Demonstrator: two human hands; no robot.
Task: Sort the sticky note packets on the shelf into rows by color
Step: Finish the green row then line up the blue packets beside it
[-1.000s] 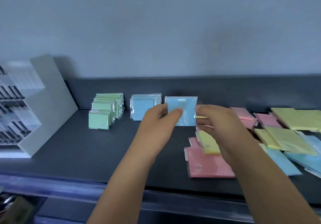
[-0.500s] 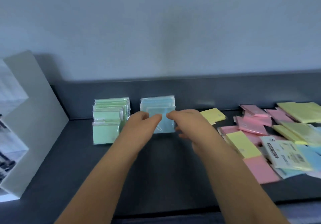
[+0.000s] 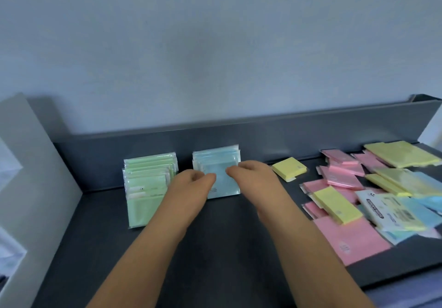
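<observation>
On the dark shelf (image 3: 215, 248) a row of green packets (image 3: 146, 188) stands upright at the left, leaning back. Beside it stands a row of blue packets (image 3: 215, 162) against the back wall. Both my hands are at the front blue packet (image 3: 223, 183): my left hand (image 3: 191, 185) pinches its left edge and my right hand (image 3: 251, 176) pinches its right edge. The packet stands upright at the front of the blue row.
A loose pile of pink, yellow and blue packets (image 3: 358, 200) covers the right of the shelf. One yellow packet (image 3: 289, 168) lies alone near the back wall. A white display stand (image 3: 31, 188) borders the left side.
Both hands carried the blue packet leftwards from above the pile to the front of the blue row. The camera view shifted so the rows sit nearer the middle.
</observation>
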